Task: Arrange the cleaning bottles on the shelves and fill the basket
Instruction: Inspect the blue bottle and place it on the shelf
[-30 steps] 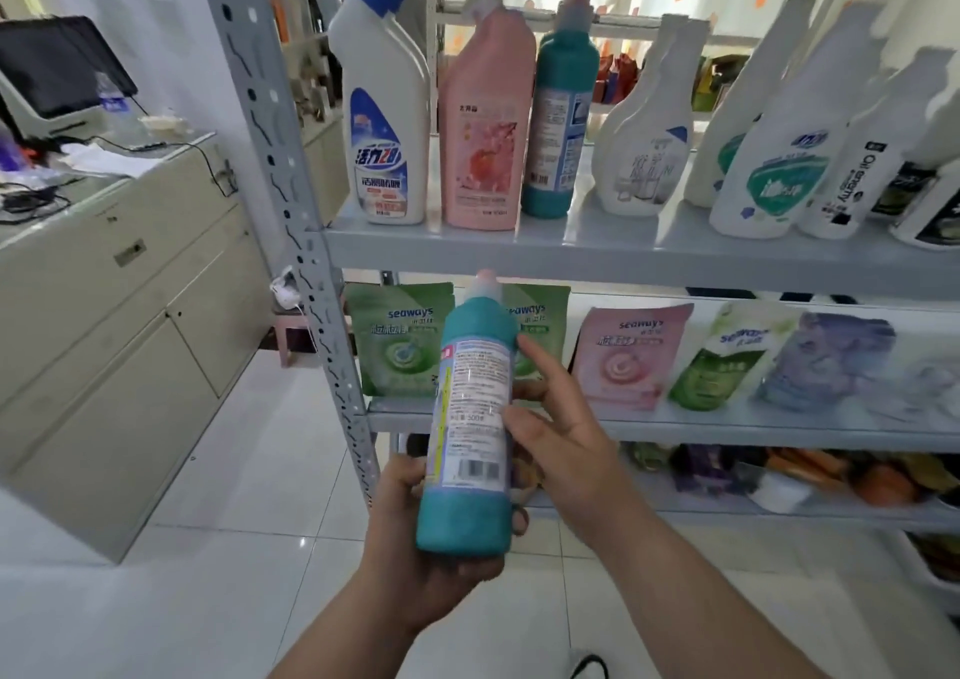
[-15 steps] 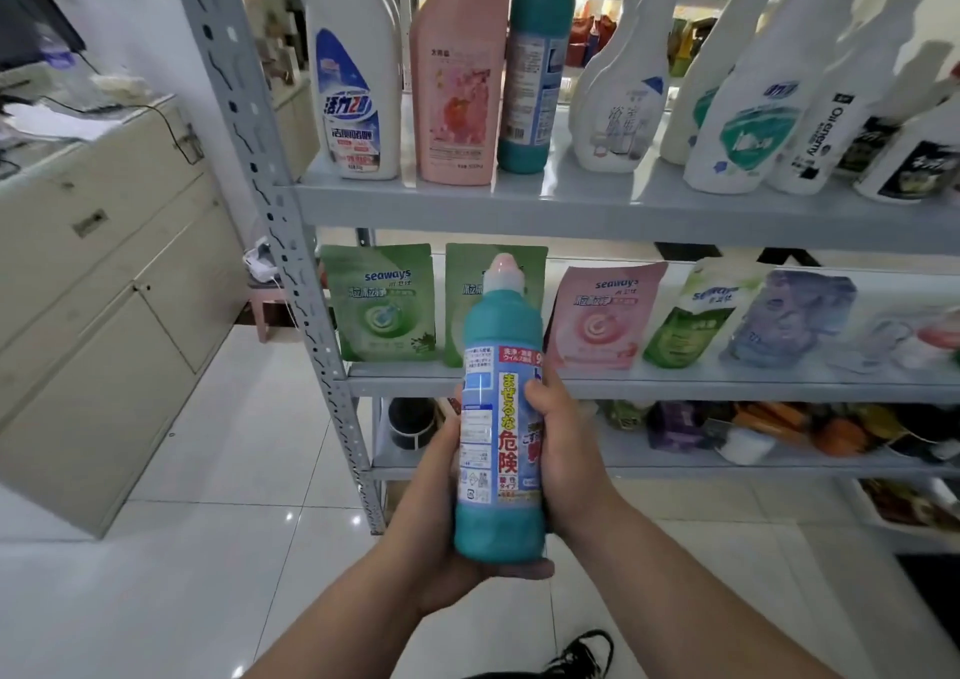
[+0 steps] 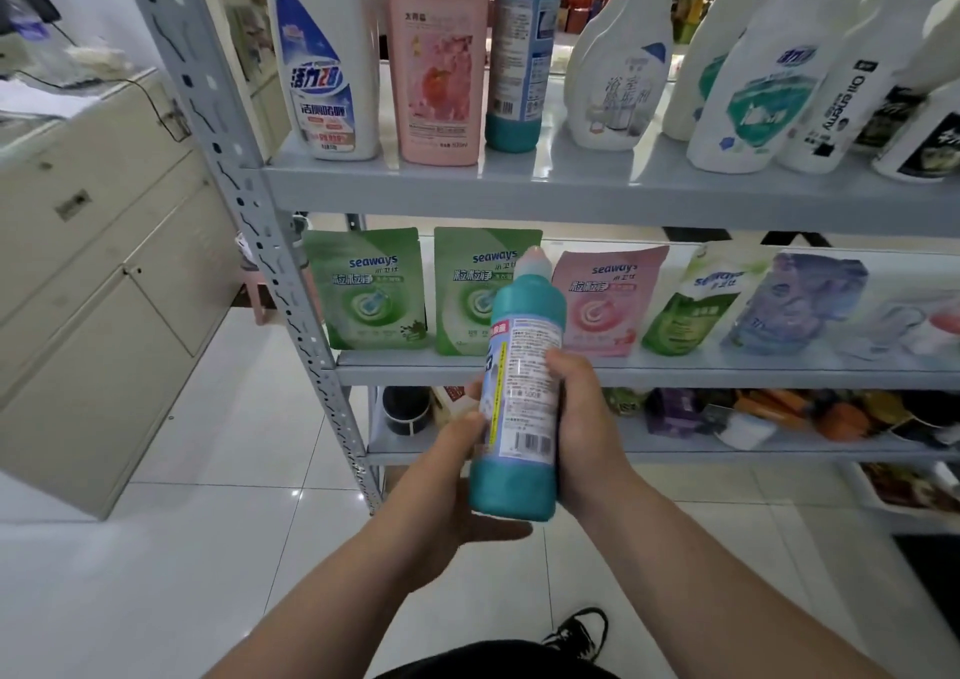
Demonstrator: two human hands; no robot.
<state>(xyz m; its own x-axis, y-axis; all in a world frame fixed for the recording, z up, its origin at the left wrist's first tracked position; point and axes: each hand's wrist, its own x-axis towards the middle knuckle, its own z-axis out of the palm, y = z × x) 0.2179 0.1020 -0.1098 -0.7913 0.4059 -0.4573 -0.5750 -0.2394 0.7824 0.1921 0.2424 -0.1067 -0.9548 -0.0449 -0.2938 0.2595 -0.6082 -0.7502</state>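
A grey metal shelf rack (image 3: 291, 283) fills most of the view, standing on a pale tiled floor (image 3: 218, 470) beside a beige cabinet (image 3: 98, 283) at left. The top shelf (image 3: 571, 190) carries a row of upright cleaning bottles: a white bottle with a blue label (image 3: 322, 65), a pink bottle (image 3: 441, 65), a teal bottle (image 3: 524, 55), and several white spray bottles (image 3: 737, 81) leaning to the right. The middle shelf (image 3: 675, 372) holds standing refill pouches: two green pouches (image 3: 374, 289), a pink pouch (image 3: 602, 299), and further pouches toward the right, which are blurred. The lower shelf (image 3: 727, 450) holds mixed dark and orange items too small to identify.

In front of the rack, both hands hold a teal bottle with a pink cap (image 3: 519, 382), upright and tilted slightly right, its barcode label facing the camera. It is level with the middle and lower shelves and clear of them. The left hand (image 3: 447, 491) cups the bottle's base and lower left side, the thumb lying against the label; its grip is loosely curled around the bottle. The right hand (image 3: 587, 429) wraps the right side, its grip pressed closed on the bottle body. A black shoe (image 3: 579, 631) shows on the floor below the forearms.
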